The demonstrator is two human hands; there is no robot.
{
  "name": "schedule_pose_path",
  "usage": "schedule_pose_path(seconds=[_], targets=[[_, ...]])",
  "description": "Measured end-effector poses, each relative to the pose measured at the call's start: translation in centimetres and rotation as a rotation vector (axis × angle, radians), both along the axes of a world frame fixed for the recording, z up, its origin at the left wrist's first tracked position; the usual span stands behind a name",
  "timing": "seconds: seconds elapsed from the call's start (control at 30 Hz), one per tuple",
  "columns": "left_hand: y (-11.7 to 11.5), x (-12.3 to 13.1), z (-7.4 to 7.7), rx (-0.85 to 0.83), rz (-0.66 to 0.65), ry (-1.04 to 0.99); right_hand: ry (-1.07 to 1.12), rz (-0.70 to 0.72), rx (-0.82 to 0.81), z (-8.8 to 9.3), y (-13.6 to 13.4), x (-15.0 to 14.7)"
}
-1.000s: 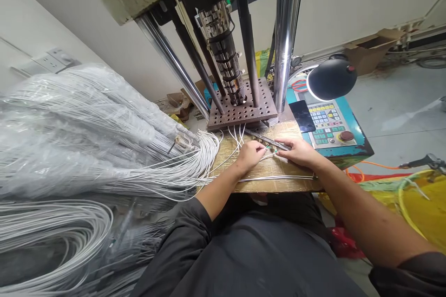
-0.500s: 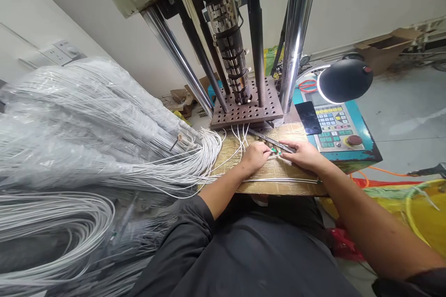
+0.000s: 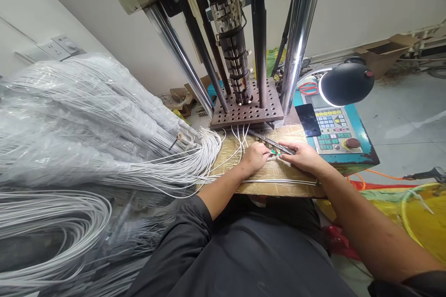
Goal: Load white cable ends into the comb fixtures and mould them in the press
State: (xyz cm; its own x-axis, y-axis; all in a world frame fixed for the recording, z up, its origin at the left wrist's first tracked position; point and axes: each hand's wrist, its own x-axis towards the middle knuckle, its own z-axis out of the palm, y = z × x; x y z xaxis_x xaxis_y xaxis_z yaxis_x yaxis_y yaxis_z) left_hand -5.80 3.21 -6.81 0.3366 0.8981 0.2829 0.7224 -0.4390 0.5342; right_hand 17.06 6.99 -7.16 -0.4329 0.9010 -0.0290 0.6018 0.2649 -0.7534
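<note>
On the cardboard-covered worktop [image 3: 223, 161], a long metal bar mould [image 3: 270, 140] with small brass-coloured fittings lies slantwise below the press. My left hand [image 3: 256, 158] is closed in a pinch at a small green piece [image 3: 273, 152] beside the bar; a white cable seems to run from it, partly hidden by the fingers. My right hand [image 3: 303, 156] is closed around the right end of the bar, its index finger along the far side and its thumb near the green pieces. Several white cables [image 3: 241, 141] come out from under the press's perforated plate [image 3: 244, 115].
A large bundle of white cables [image 3: 205, 153] spreads over the left side, beside plastic-wrapped bundles [image 3: 87, 97]. Two white cables [image 3: 278, 181] run along the worktop's front edge. At right stand a control panel [image 3: 334, 130], a dark phone [image 3: 307, 119] and a lit lamp [image 3: 346, 82].
The camera view has shifted slightly. My two hands stay at the bar in nearly the same place, with only a small movement at the left fingertips.
</note>
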Motion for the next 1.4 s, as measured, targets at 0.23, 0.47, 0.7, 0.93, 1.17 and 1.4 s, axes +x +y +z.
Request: schedule_pose_path(seconds=[0.23,0.47,0.7,0.93,1.17,1.4], targets=[[0.0,0.0,-0.4,0.004,0.045,-0.004,-0.009,-0.012,0.01,0.3,-0.2,0.0],[-0.1,0.4,-0.4,0.017,0.096,-0.005,-0.015,-0.007,-0.008,0.8,-0.3,-0.2],[0.1,0.6,0.3,-0.059,0.152,0.041,-0.015,-0.019,-0.008,0.8,-0.4,-0.3],[0.3,0.1,1.5,-0.211,0.095,-0.088,0.009,-0.015,0.004,1.4,-0.7,-0.5],[0.2,-0.5,1.6,-0.32,0.238,-0.5,0.002,-0.023,-0.007,1.6,-0.8,-0.5],[0.8,-1.8,3.1,-0.35,0.26,-0.385,0.01,-0.037,-0.012,1.5,-0.8,-0.5]])
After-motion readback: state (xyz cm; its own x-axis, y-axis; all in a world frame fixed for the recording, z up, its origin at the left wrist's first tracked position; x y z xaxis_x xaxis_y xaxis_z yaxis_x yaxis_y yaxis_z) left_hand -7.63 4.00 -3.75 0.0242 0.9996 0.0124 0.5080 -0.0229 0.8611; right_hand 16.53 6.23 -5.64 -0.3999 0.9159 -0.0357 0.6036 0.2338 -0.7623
